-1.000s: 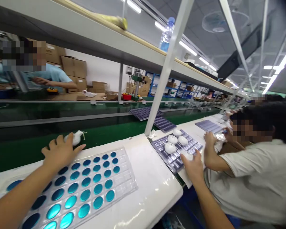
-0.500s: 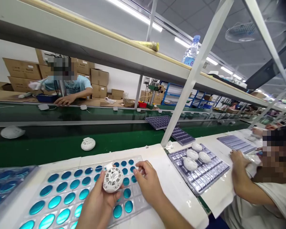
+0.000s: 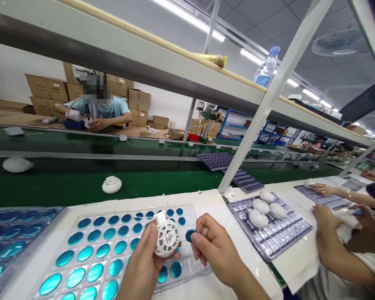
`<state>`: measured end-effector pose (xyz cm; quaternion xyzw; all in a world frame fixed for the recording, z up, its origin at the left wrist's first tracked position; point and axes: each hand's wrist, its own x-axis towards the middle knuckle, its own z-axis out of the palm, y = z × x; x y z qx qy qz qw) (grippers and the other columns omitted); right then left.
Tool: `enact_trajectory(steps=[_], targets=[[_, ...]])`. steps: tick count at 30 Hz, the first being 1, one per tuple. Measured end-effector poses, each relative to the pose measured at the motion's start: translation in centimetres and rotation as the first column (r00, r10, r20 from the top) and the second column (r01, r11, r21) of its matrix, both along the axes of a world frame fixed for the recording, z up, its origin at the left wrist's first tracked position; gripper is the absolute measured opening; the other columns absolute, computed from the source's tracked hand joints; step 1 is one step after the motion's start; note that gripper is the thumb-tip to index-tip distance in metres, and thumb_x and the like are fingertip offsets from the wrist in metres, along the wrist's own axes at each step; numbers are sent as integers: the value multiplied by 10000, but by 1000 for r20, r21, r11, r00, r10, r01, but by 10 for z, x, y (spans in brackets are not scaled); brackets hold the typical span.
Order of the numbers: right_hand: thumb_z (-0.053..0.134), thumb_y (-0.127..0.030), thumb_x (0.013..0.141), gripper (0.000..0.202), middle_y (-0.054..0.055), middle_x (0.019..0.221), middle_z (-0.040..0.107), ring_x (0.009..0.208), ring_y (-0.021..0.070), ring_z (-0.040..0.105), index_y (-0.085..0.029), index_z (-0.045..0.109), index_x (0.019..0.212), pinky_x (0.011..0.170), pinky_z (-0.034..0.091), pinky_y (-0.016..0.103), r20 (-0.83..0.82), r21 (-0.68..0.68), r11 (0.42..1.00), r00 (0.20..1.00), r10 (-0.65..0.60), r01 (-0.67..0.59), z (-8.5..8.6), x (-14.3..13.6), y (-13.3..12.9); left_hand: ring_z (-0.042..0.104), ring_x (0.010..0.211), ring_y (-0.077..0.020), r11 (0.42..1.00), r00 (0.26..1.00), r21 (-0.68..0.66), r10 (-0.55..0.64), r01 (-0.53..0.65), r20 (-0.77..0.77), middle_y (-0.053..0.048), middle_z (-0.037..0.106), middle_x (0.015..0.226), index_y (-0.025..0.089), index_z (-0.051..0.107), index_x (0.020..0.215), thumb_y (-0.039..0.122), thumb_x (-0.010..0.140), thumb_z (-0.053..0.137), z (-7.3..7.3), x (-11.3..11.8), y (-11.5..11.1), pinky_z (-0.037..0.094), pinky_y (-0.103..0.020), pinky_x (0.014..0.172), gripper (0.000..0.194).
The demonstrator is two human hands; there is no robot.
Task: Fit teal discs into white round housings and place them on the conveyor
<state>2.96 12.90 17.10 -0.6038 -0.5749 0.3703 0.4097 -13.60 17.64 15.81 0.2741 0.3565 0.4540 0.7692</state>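
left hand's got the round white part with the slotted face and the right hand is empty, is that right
Not quite: the right hand isn't empty. The head view shows it pinching a blue disc between thumb and finger. The left hand does hold the round white part with the slotted face.

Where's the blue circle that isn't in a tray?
In the head view's lower centre, the right hand pinches the blue disc, right of the white slotted part.
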Motion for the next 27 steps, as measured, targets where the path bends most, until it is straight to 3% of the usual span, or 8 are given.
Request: enact_trajectory(steps=[2,3,8,12,20,23,25,27], targets=[[496,-350,966,132,-63,601,559,495,113,456,-242,434,920,482,368,209,-224,8,999,973,49,-49,10,-9,-13,671,908,-258,999,1000,37,-19,19,-7,-70,696,1081,226,607,1211,559,788,699,0,1,-4,590,-331,658,546],[528,-326,953,112,-58,602,566,509,114,465,-235,467,928,496,374,212,-255,10,999,965,54,-54,13,-13,-16,660,961,-261,999,999,33,-13,15,-36,-79,687,1146,231,600,1245,577,775,703,0,1,-6,586,-320,686,592],[555,-230,923,22,-50,603,581,567,135,532,-226,554,902,566,407,239,-42,50,999,999,6,-4,14,-26,-15,562,1222,-313,998,981,-52,30,-41,-192,-92,557,1434,249,639,1269,618,722,729,-6,1,-11,557,-332,831,666],[555,-233,916,33,-55,602,569,569,140,562,-222,546,887,565,406,238,29,94,995,999,-26,23,11,-25,-14,583,1187,-350,1000,985,-1,20,-20,-172,-139,620,1333,217,623,1304,604,721,732,-11,1,-12,557,-401,849,708],[542,-232,926,11,-73,587,521,567,131,551,-223,539,932,572,399,226,34,101,994,998,-48,44,6,-27,-18,636,1013,-289,998,991,47,-44,50,-128,-104,680,1149,228,580,1325,507,717,769,-7,-4,-15,535,-361,801,695],[631,-320,903,395,-67,661,522,631,155,563,-237,491,1263,607,439,245,-24,8,995,994,-104,104,2,-26,-18,616,803,-219,982,988,121,-139,146,-66,-73,696,989,206,568,1312,416,699,798,0,-5,-17,508,-310,672,688],[680,-438,869,666,-2,860,607,723,180,606,-252,380,1434,644,492,274,-119,-49,995,989,-93,88,-3,-28,-20,575,679,-181,982,986,90,-166,167,-13,-56,695,928,205,568,1301,380,693,794,2,-6,-21,484,-299,597,672],[680,-545,839,762,84,1136,614,841,219,646,-262,368,1474,684,541,310,-247,-68,997,968,-38,21,-11,-33,-23,575,631,-176,989,989,-15,-145,145,27,-45,696,895,231,583,1275,364,676,796,3,-6,-26,487,-304,576,650]])
